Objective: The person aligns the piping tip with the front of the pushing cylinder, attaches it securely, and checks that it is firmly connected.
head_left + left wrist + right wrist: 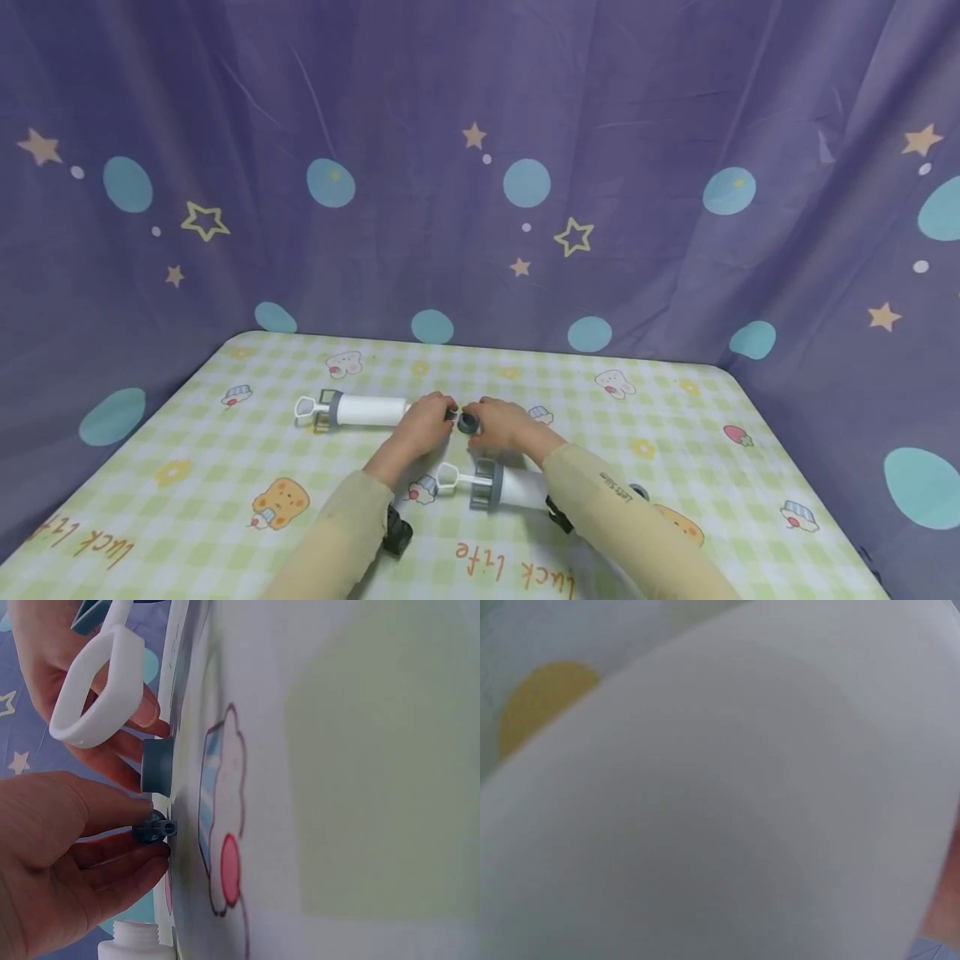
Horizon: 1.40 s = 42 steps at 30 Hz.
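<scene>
A small dark grey nozzle piece (153, 827) is pinched between the thumb and fingers of my left hand (426, 423), just above the tabletop. Close beside it, my right hand (504, 425) holds a round grey screw cap (468, 423) with its fingertips. To the left lies a white syringe-like press (371, 410) with a grey collar and a loop handle; its bare threaded tip (136, 931) shows in the left wrist view. A second such press (522, 487) lies under my right forearm, partly hidden; its loop handle (133, 679) crosses the left wrist view. A blurred white surface fills most of the right wrist view.
A green-and-white checked cloth (225, 500) with cartoon prints covers the table. Past my right sleeve, a dark grey round end (639, 492) peeks out. A purple curtain (420, 125) with stars and blue dots hangs behind and at both sides.
</scene>
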Motion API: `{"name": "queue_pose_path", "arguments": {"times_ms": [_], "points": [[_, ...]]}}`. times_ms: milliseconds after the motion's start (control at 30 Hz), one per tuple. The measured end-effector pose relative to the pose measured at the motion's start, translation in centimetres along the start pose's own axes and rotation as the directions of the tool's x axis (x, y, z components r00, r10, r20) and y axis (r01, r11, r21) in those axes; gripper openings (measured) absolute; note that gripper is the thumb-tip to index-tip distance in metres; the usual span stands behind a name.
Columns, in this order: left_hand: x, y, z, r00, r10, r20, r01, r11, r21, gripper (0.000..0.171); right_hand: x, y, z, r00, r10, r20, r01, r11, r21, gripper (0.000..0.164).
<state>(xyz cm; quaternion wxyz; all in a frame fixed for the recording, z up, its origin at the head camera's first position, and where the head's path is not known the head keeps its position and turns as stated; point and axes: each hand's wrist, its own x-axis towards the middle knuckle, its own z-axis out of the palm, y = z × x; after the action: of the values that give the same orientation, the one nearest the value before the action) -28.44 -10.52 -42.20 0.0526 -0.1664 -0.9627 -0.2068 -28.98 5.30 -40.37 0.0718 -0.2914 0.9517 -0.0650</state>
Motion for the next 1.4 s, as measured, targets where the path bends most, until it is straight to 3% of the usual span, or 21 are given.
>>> {"name": "queue_pose_path", "arguments": {"times_ms": [333, 633, 967, 1400], "points": [[0.2, -0.1, 0.0, 1.0, 0.004, -0.021, -0.004, 1.0, -0.005, 0.013, 0.2, 0.1, 0.5, 0.991, -0.038, -0.13, 0.036, 0.999, -0.018, 0.033], [0.0, 0.1, -0.5, 0.997, -0.022, -0.077, 0.021, 1.0, -0.018, 0.008, 0.0, 0.0, 0.1, 0.991, -0.014, -0.133, 0.022, 0.998, 0.058, 0.026], [-0.3, 0.4, -1.4, 0.988, -0.062, -0.142, 0.061, 0.998, -0.014, 0.006, -0.7, 0.0, -0.8, 0.99, -0.049, -0.134, 0.063, 0.993, 0.099, 0.034], [-0.8, 0.8, -2.6, 0.958, -0.053, -0.281, 0.021, 0.993, -0.118, 0.006, -2.0, 0.2, -1.8, 0.977, -0.025, -0.212, 0.08, 0.964, 0.254, 0.021]]}}
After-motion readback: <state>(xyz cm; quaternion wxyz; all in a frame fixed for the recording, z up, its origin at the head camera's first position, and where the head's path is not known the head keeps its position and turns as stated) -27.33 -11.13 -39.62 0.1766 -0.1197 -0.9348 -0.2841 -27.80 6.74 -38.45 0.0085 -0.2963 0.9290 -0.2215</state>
